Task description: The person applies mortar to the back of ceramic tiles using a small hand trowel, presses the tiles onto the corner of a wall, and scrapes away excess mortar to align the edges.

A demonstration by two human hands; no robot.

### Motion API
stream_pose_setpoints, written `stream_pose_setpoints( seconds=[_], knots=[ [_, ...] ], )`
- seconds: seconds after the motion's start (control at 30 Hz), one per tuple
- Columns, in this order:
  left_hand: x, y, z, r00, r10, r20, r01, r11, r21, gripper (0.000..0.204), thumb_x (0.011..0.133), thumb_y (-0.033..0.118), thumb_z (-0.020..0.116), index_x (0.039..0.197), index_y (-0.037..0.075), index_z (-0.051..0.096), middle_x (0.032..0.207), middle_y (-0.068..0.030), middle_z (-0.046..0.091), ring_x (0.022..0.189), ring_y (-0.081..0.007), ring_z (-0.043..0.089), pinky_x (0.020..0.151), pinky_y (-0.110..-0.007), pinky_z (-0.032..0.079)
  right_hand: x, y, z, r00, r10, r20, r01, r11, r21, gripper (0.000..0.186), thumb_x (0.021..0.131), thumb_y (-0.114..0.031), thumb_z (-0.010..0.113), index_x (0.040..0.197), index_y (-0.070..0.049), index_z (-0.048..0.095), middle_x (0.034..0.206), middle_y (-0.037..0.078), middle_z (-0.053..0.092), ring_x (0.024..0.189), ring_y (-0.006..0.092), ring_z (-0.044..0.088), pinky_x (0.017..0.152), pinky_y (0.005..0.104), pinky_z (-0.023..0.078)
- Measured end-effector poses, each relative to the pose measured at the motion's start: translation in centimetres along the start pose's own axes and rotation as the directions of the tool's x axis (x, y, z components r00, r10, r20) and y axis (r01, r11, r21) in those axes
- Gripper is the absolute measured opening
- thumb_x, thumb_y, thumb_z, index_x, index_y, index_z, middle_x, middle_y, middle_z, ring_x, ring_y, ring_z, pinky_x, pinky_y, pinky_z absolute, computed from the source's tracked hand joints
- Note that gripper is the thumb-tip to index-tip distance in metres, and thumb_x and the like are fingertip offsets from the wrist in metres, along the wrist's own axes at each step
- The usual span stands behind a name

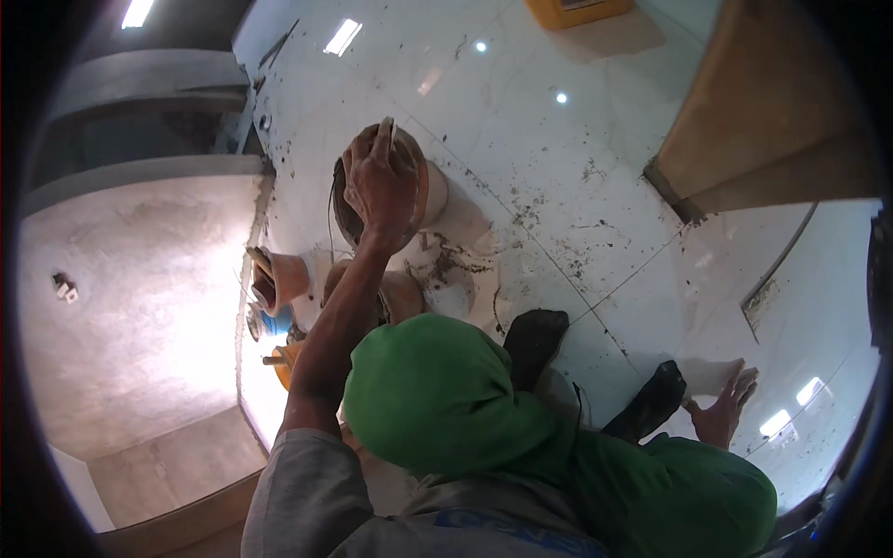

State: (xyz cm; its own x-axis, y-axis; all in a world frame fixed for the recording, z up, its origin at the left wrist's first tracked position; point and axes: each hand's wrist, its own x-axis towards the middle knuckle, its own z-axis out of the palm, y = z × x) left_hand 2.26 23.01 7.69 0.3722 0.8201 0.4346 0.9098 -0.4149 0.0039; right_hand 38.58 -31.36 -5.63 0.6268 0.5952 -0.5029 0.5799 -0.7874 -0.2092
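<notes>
On the tiled floor (558, 167), a bucket (435, 197) is standing ahead, the left hand (379, 186) lying across its mouth, probably steadying it; whether that grip is clenching the rim, I cannot tell. The right hand (723, 409) is hanging unclenched, fingers spreading, perhaps for balance. Smaller containers (292, 276) are sitting nearby, seemingly for easy reach

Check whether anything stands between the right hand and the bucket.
Yes: the right foot is in the straight path from right hand to bucket; the left foot sits beside that path. The left hand is at the bucket.
</notes>
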Motion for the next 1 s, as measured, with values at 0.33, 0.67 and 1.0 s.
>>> stream_pose_setpoints(
  seconds=[0.33,0.67,1.0],
  knots=[
    [-1.9,3.9,-2.9,0.952,-0.302,-0.042,0.297,0.95,-0.1,0.036,0.094,0.017,0.062,0.126,0.006,0.075,0.13,-0.012,0.066,0.12,-0.0322,0.064,0.1,-0.046,0.053,0.0,0.7,-2.1,1.0,0.019,-0.002,-0.019,0.998,-0.056,0.128,0.071,-0.032,0.094,0.169,-0.014,0.013,0.169,0.035,0.015,0.156,0.0555,0.014,0.125,0.0576,0.028],
    [-6.9,9.0,-3.4,0.621,-0.283,0.731,0.705,-0.208,-0.678,0.019,0.096,0.011,0.064,0.108,-0.003,0.068,0.103,-0.0126,0.07,0.086,-0.0214,0.07,0.077,-0.038,0.06,5.4,-13.0,-17.3,0.811,-0.544,0.217,0.544,0.837,0.062,0.052,0.087,-0.029,0.085,0.129,-0.002,0.07,0.126,0.021,0.067,0.124,0.0385,0.06,0.107,0.0495,0.047],
    [-9.8,6.3,-2.7,0.412,-0.25,0.876,0.6,-0.649,-0.468,0.012,0.097,0.007,0.061,0.098,-0.004,0.063,0.107,-0.0149,0.067,0.093,-0.0256,0.072,0.084,-0.04,0.067,5.5,-39.9,-11.4,0.106,-0.994,0.042,0.949,0.088,-0.303,0.05,0.093,-0.019,0.074,0.137,-0.002,0.059,0.128,0.02,0.064,0.115,0.0396,0.064,0.093,0.0516,0.054]
  ],
)
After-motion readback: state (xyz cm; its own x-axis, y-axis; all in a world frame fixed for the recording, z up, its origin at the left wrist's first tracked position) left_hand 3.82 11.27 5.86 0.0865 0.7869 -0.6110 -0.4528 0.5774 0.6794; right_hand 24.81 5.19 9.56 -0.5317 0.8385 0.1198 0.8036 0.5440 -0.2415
